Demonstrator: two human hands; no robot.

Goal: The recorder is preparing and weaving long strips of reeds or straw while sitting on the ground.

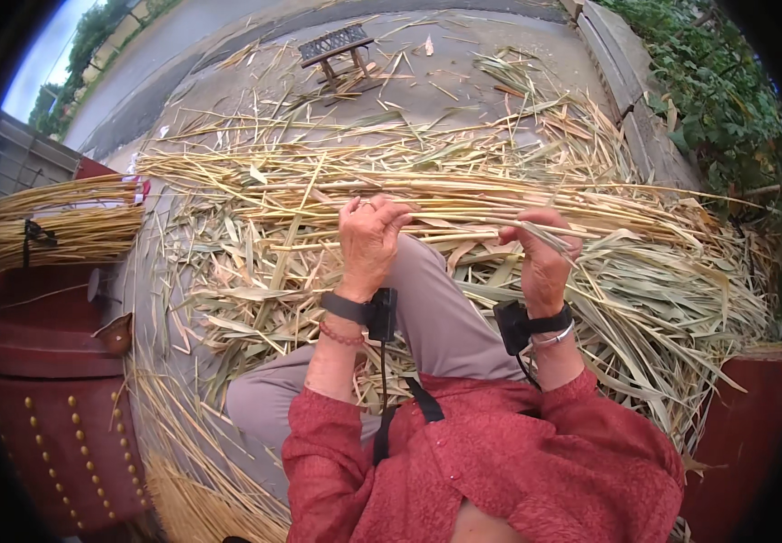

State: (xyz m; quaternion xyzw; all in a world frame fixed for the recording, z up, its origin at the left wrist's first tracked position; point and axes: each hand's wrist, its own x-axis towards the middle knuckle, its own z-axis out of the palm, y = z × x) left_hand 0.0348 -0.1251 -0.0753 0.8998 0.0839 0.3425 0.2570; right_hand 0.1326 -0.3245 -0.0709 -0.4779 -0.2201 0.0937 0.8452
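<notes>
Left hand [369, 237] and right hand [543, 262], both closed around one dry stalk [463, 223] at frame centre. Risk: the brittle stalk may snap, or its sharp leaf edges cut fingers.

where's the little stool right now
In the head view the small stool stands at the top, left of centre, on the pavement beyond the heap of cut stalks, far from both hands.

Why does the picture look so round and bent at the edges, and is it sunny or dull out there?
Head view: a fisheye lens bows straight lines, so the concrete kerb curves and black corners ring the frame. The light is soft and even, with no hard shadows under the small stool. The left hand, right hand and the stalk they grip are sharp; the rim softens slightly.
</notes>
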